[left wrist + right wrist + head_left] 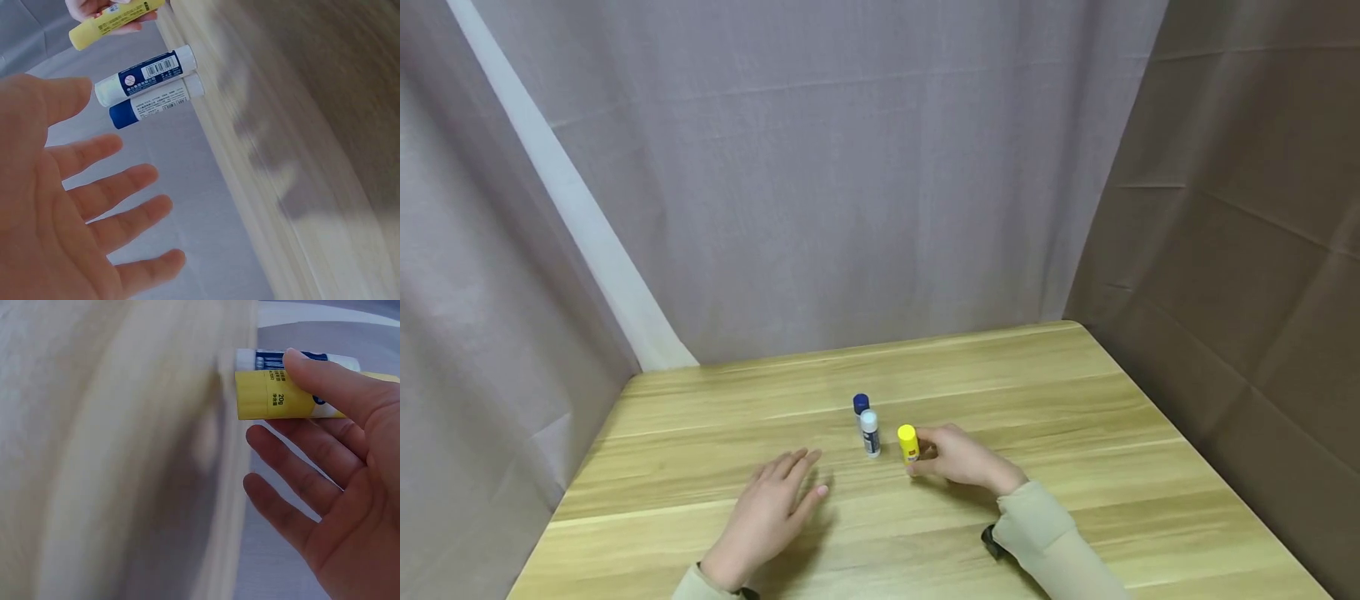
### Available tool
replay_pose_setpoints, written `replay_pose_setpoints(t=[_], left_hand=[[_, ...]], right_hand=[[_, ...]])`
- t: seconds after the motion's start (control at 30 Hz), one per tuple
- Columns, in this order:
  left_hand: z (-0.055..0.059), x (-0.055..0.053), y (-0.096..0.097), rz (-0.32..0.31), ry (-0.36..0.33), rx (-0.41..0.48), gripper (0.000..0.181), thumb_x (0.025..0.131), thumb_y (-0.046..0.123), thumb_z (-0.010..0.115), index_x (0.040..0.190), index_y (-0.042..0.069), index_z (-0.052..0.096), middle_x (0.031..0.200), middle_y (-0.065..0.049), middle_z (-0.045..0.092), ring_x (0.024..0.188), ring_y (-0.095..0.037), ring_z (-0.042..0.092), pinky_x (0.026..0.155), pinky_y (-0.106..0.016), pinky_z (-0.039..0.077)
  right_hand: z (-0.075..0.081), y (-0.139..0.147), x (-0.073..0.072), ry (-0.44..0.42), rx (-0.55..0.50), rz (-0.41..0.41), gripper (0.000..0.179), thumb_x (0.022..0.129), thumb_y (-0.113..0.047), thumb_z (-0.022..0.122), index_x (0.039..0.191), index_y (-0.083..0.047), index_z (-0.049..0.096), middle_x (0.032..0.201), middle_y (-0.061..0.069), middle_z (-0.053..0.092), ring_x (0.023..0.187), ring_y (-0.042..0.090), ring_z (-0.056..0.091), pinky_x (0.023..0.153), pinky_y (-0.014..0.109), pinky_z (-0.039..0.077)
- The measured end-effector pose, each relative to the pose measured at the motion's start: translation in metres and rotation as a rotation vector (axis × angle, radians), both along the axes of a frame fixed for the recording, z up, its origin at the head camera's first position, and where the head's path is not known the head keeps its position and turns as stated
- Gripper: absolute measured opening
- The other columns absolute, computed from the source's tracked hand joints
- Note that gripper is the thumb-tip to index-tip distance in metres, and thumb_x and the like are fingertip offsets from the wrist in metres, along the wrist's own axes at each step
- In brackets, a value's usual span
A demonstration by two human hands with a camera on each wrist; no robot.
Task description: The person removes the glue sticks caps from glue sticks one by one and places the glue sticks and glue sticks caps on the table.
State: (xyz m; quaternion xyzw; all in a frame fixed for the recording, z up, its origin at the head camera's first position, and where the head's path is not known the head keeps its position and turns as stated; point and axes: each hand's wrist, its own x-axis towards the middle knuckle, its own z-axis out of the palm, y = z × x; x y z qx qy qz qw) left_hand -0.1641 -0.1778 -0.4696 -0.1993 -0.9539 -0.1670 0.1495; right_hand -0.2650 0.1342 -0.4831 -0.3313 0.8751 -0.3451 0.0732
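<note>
My right hand [962,457] pinches a yellow glue stick [907,442] upright between thumb and fingers; the right wrist view shows the yellow glue stick [269,395] with "20g" printed on its side. To its left stand two more glue sticks: a white-capped one with a dark blue label [870,435] in front, and a blue-capped one [861,403] close behind it. In the left wrist view, the white-capped stick [147,75] and the blue-capped stick [156,103] stand side by side. My left hand [767,508] is held over the table at the left, fingers spread, holding nothing.
A wood-grain table [700,433] carries the glue sticks. Grey curtain [850,183] hangs behind its far edge and along the left, and a brown curtain [1247,250] along the right. A small black object [992,542] shows by the right sleeve cuff.
</note>
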Motion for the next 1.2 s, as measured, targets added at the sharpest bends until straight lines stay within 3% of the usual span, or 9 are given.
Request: replay_pose_setpoints(t=[0.27, 0.47, 0.63, 0.97, 1.2], left_hand=[[0.007, -0.002, -0.001, -0.024, 0.032, 0.05, 0.052, 0.097, 0.032, 0.069, 0.141, 0.007, 0.056, 0.136, -0.02, 0.059, 0.12, -0.037, 0.06, 0.095, -0.053, 0.052], [0.017, -0.003, -0.005, -0.016, 0.045, 0.039, 0.052, 0.098, 0.033, 0.068, 0.14, 0.006, 0.056, 0.136, -0.018, 0.06, 0.121, -0.036, 0.059, 0.097, -0.052, 0.051], [0.021, -0.003, -0.008, -0.003, 0.049, 0.043, 0.05, 0.098, 0.032, 0.069, 0.139, 0.007, 0.057, 0.135, -0.017, 0.061, 0.12, -0.035, 0.06, 0.096, -0.051, 0.052], [0.031, -0.008, -0.002, -0.015, 0.084, 0.043, 0.049, 0.098, 0.033, 0.068, 0.14, 0.009, 0.058, 0.133, -0.014, 0.063, 0.118, -0.031, 0.063, 0.096, -0.047, 0.053], [0.047, -0.016, 0.023, -0.113, 0.099, 0.019, 0.05, 0.1, 0.038, 0.063, 0.141, 0.011, 0.056, 0.134, -0.011, 0.063, 0.12, -0.029, 0.062, 0.098, -0.046, 0.051]], right_hand=[[0.032, 0.007, 0.009, 0.099, 0.022, -0.024, 0.017, 0.091, -0.025, 0.077, 0.102, -0.018, 0.066, 0.095, -0.01, 0.069, 0.088, 0.009, 0.064, 0.081, 0.034, 0.055], [0.062, 0.014, 0.015, 0.194, -0.015, -0.043, 0.028, 0.089, -0.027, 0.079, 0.112, -0.015, 0.069, 0.098, -0.011, 0.069, 0.088, 0.01, 0.064, 0.081, 0.034, 0.055], [0.079, 0.018, 0.018, 0.272, -0.032, -0.044, 0.028, 0.087, -0.025, 0.081, 0.111, -0.017, 0.07, 0.097, -0.012, 0.067, 0.086, 0.009, 0.062, 0.08, 0.036, 0.056], [0.083, 0.004, 0.027, 0.272, 0.068, 0.009, 0.032, 0.088, -0.022, 0.08, 0.118, -0.012, 0.07, 0.107, -0.004, 0.07, 0.09, 0.011, 0.063, 0.081, 0.033, 0.055], [0.077, -0.012, 0.034, 0.315, 0.12, 0.066, 0.032, 0.087, -0.024, 0.081, 0.115, -0.011, 0.071, 0.104, -0.004, 0.069, 0.08, 0.006, 0.058, 0.072, 0.024, 0.052]])
